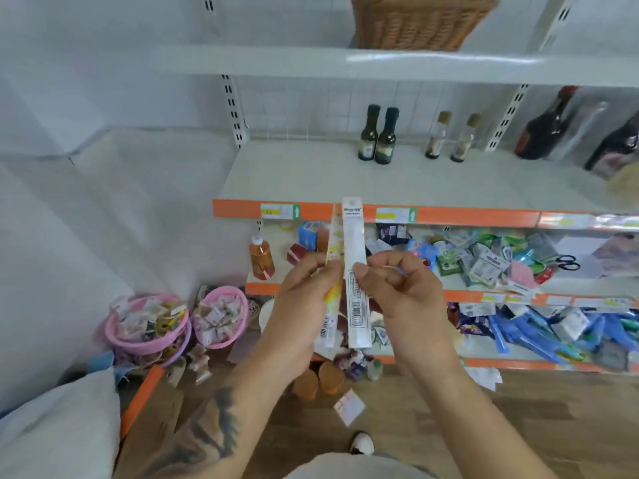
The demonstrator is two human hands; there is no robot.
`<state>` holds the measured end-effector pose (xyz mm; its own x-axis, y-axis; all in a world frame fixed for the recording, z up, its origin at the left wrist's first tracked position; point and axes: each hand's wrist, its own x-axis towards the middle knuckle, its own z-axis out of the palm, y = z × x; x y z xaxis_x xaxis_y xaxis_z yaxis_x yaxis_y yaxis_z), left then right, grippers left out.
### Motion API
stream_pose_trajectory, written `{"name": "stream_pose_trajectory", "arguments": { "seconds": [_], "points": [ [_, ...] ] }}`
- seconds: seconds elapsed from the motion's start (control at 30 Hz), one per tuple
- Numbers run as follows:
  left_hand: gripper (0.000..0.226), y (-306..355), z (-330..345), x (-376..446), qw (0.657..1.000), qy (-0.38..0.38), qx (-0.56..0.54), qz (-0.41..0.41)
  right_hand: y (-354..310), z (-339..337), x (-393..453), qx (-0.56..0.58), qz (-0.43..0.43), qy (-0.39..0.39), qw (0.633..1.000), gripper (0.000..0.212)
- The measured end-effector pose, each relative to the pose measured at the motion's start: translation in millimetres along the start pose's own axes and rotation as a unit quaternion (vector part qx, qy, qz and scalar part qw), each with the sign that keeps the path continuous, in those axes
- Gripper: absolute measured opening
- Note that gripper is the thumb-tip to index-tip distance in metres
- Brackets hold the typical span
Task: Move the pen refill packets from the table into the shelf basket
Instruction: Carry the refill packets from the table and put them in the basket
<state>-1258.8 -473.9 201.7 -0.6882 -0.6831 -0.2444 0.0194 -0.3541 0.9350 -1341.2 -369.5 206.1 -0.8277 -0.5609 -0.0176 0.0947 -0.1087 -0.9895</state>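
While held upright at the frame's centre, two long narrow pen refill packets side by side: white packet [356, 271] on the right, barcode low on its face, printed header at its top; yellow-patterned packet [331, 267] just left of it, tilted slightly, edges near or touching the white one. Left hand [304, 305] closed round the yellow packet about midway down, thumb pressed across its front. Right hand [401, 292] pinching the white packet's right edge, thumb tip against the strip, other fingers curled loosely; grip firm on both sides, neither hand open. Forearms rising from the lower edge, dark tattoo on the left one.

Wicker basket [420, 24] at the top centre, resting on the upper white shelf [262, 63], well above both packets and apart from them. Middle shelf behind the packet tops, orange-trimmed front edge, carrying two dark bottles [378, 134] and two clear bottles [451, 138]. Lower shelves to the right heaped with small packaged goods, hard to make out singly; black scissors [567, 262] among them. Two pink baskets [179, 321] of small wrapped items at the lower left. Wooden floor at the bottom, a loose card [349, 406] lying on it, possibly a shoe tip just below that.
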Motion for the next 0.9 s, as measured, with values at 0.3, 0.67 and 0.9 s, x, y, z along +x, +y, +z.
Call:
{"name": "stream_pose_trajectory", "arguments": {
  "seconds": [0.3, 0.67, 0.9],
  "points": [
    [0.027, 54.5, 81.0, 58.3, 0.988, -0.044, -0.121, 0.082, -60.3, -22.6, 86.1, 0.007, -0.164, -0.017, 0.986, 0.004],
    [0.023, 99.6, 98.7, 116.5, 0.984, -0.066, -0.052, 0.155, -92.6, -23.1, 150.0, 0.004, -0.194, -0.032, 0.981, 0.013],
    [0.011, 149.8, 110.3, 145.7, 0.969, -0.109, -0.028, 0.22, -130.0, -24.2, 178.3, -0.036, -0.233, -0.072, 0.969, 0.018]
  ]
}}
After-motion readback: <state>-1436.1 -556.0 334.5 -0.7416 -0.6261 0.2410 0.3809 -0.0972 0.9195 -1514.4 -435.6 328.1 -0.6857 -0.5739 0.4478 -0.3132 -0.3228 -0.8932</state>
